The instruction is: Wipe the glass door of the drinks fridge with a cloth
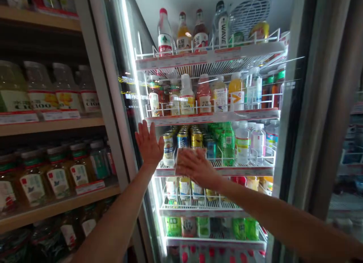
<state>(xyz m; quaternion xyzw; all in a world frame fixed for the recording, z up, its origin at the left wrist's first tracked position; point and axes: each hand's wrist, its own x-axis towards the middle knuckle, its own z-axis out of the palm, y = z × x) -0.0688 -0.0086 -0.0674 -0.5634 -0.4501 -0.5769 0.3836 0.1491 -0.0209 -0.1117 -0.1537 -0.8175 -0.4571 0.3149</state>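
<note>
Find pale cloth point(181, 150) spread beneath right grip point(195, 165), apparently against glass door point(136, 97), to right of left grip point(149, 146). Judge wiping as under way; cannot tell portion done from portion left. See no clear long axis in cloth; read flat side as facing glass, left edge near upright. Note right grip laid flat, unclenched; left grip released, empty, fingers spread upward. Beyond both, see shelved drinks point(227, 142).

Bare L hand point(150, 147) & R hand point(195, 167) w/ slim fingers point(145, 130), bare forearms point(126, 208) narrower twd wrists point(148, 166)
</note>
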